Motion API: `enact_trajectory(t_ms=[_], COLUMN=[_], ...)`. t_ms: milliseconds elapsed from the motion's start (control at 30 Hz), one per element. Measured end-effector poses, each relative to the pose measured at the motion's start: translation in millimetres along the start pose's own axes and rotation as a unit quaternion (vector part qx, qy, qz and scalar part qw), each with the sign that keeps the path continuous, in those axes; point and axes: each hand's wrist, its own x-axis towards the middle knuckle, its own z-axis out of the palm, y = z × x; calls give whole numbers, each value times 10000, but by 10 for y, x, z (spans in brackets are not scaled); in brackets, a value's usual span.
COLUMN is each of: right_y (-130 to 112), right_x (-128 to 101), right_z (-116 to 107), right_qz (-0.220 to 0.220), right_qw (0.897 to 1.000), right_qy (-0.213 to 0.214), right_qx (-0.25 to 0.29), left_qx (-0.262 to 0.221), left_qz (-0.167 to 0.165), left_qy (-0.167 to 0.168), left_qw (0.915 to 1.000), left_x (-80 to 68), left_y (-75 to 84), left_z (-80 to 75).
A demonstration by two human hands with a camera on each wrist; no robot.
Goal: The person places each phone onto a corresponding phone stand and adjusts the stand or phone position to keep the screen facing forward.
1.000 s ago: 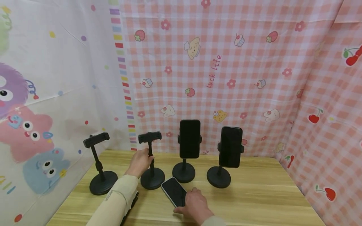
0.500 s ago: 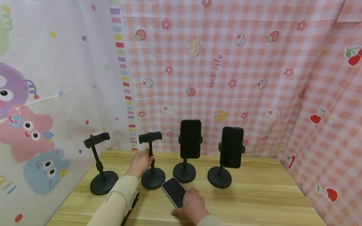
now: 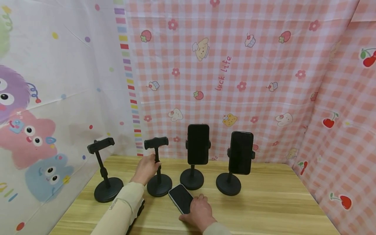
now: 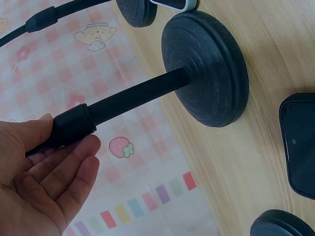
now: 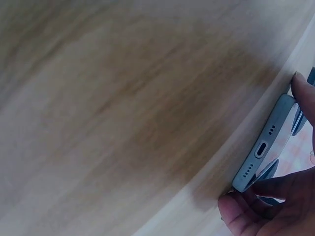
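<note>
My left hand (image 3: 146, 168) grips the collar on the stem of a black phone stand (image 3: 159, 186), whose clamp holds nothing. In the left wrist view, thumb and fingers close round that collar while the round base (image 4: 211, 69) stays on the table. A phone (image 3: 180, 198) with a pale case lies flat, screen up, just right of this base. Across its near end, my right hand (image 3: 200, 212) holds it by the edges. The right wrist view shows the phone's charging-port end (image 5: 261, 147) between thumb and fingers.
Two stands to the right carry upright phones (image 3: 198, 144) (image 3: 241, 152). Another stand without a phone (image 3: 108, 189) is at the left. A black phone (image 4: 301, 147) lies on the wooden table (image 3: 270, 195), partly beneath my left sleeve. A checked cloth (image 3: 235, 71) hangs behind.
My right hand has shifted slightly left and forward over the near end of the phone. My left hand keeps its grip on the stem, and the stand stays in place.
</note>
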Motion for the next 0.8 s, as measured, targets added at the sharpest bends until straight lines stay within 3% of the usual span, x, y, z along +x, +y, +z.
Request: enact_trajectory(t_ms=[467,800], right_y=[-12,-38], right_x=[15,6], right_z=[-11,-22], right_qz=[118,296], right_qw=[9985,9984], right_qy=[-150,-201], right_qx=[507,427], left_qx=[-2,-16], left_qz=[-174,-117], left_qy=[-174,-144], left_qw=[9997,9998], left_x=[12,4], left_y=[12,9], left_z=[-6,-13])
